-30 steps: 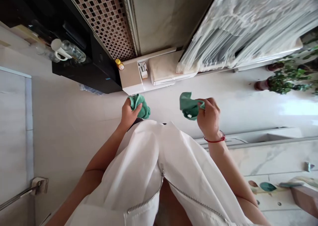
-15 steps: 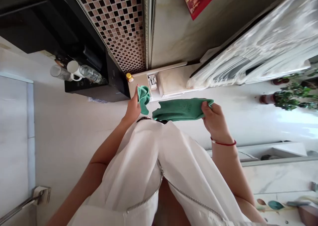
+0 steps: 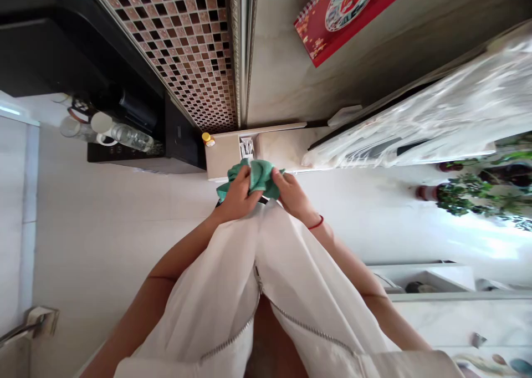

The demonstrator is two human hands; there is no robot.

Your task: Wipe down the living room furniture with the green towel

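Both hands' fingers (image 3: 249,185) clamp bunched green cloth (image 3: 260,178) between them.

No legible text anywhere; red calendar (image 3: 348,13) bears a round printed emblem, characters too blurred to read

white zippered garment (image 3: 233,289), bare arms, red string bracelet (image 3: 316,223) on right wrist.

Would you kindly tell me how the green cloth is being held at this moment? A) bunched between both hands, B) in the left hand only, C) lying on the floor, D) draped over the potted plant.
A: the green cloth is bunched up, with the left hand gripping it from one side and the right hand from the other, in front of the white garment.
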